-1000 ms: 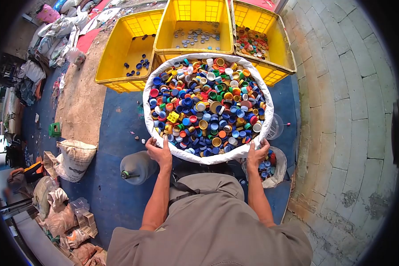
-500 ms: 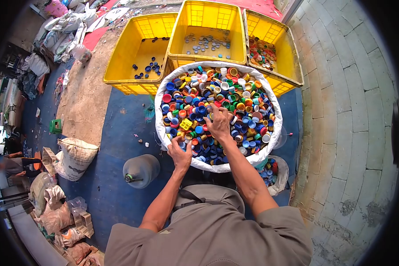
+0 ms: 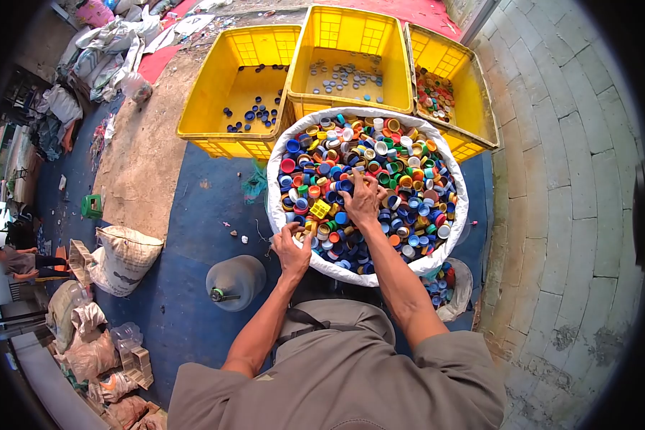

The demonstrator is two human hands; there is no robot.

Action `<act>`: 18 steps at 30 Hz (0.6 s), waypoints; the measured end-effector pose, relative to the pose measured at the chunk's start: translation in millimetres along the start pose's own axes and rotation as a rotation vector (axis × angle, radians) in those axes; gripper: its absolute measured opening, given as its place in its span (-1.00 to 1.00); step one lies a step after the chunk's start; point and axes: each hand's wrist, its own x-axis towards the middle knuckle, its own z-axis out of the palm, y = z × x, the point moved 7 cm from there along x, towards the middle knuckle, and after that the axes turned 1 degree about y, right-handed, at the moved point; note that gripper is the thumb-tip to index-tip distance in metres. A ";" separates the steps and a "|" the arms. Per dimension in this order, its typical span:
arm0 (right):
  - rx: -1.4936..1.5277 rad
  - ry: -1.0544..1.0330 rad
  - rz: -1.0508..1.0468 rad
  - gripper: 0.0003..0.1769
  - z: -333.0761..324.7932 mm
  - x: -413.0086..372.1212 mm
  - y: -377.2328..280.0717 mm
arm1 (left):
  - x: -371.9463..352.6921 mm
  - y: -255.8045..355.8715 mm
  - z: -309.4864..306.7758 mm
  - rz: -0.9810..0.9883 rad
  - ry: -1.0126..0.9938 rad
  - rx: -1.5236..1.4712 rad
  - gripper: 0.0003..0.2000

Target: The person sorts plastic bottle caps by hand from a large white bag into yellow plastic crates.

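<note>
A round white sack [image 3: 460, 193], its rim rolled open, is heaped with loose bottle caps [image 3: 380, 161] in many colours. My right hand [image 3: 364, 202] rests on the caps near the middle, fingers spread and bent among them; no held cap shows. At the sack's near left rim is my left hand [image 3: 292, 252], its thumb and forefinger apart beside the caps, with nothing visible between them. A yellow block-like piece [image 3: 320, 208] lies on the heap between my hands.
Beyond the sack stand a left yellow crate [image 3: 204, 107] with dark blue caps, a middle yellow crate [image 3: 301, 72] with pale caps and a right yellow crate [image 3: 480, 107] with reddish ones. A large clear bottle [image 3: 236, 282] lies left. The brick wall [image 3: 552, 215] borders the right.
The sack and crates appear slightly further right and lower in view. My right hand has shifted slightly right with the sack, its fingers spread a little differently; my left stays at the rim.
</note>
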 end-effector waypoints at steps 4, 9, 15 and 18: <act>0.107 0.162 0.108 -0.27 -33.7 -10.1 -1.1 | 28.9 21.3 8.8 0.185 0.004 0.026 -0.46; 1.326 0.064 0.643 -0.52 -36.9 -65.3 27.5 | 68.2 57.5 29.1 0.429 -0.161 0.069 -0.32; 1.871 -0.003 0.988 -0.60 -32.7 -146.4 37.1 | 97.5 53.2 64.4 0.475 -0.312 0.144 -0.22; 1.836 0.004 1.056 -0.68 -36.6 -165.0 41.2 | 104.1 46.7 75.2 0.462 -0.322 0.166 -0.25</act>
